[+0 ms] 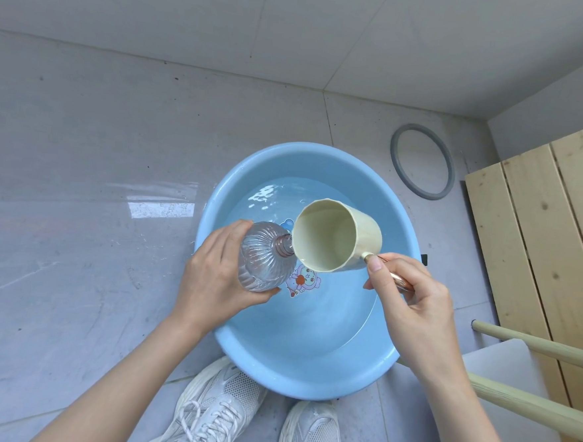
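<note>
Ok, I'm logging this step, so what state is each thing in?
Bottle: cap off, tilted, mouth at the cup's rim.
Cup: tipped sideways towards the bottle.
Basin: on the floor, holds water.
Left hand: grips the bottle.
Right hand: holds the cup's handle.

The left hand (217, 271) covers the lower part of the bottle (263, 257), so its base is out of sight. Most of the handle (400, 278) of the cup (330, 237) lies inside the fingers of the right hand (412, 298). Bottle and cup hide parts of the cartoon picture (305, 278) on the floor of the basin (307, 370). Just beyond the right hand, a small black thing (424, 259) shows past the basin's rim, too little of it to identify. Below the hands, both shoes (221, 412) run off the bottom edge.
</note>
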### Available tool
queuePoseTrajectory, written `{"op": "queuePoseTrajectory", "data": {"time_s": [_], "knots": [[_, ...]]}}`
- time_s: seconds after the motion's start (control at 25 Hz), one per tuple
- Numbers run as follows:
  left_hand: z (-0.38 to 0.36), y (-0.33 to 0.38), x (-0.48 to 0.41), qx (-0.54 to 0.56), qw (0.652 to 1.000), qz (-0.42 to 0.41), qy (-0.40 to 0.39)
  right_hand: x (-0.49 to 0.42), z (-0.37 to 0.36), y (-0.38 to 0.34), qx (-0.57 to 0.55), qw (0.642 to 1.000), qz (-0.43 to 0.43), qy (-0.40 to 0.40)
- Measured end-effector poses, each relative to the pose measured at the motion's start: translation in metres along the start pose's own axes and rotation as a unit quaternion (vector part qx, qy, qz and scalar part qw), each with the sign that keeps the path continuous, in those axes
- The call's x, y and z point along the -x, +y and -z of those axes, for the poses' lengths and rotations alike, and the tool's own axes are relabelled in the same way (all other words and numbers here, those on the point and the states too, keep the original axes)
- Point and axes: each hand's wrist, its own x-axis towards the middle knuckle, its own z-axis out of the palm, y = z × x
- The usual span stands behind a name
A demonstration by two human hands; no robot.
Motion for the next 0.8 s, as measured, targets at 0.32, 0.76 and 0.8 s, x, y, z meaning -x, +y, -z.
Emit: {"op": "queuePoseTrajectory", "data": {"time_s": [0.32,0.76,0.8], "knots": [[-0.0008,-0.0004,-0.0003,0.003,1.0,-0.004,0.003,-0.0004,0.0003,0.0001,0.005,1.0,0.018,0.001],[-0.0014,-0.0016,0.0002,0.002,1.0,-0.013,0.01,-0.0006,0.001,0.0031,0.011,1.0,0.027,0.004],[-0.0016,-0.0016,0.0003,0.002,1.0,-0.013,0.011,-0.0007,0.0011,0.0036,0.011,1.0,0.028,0.004]]}}
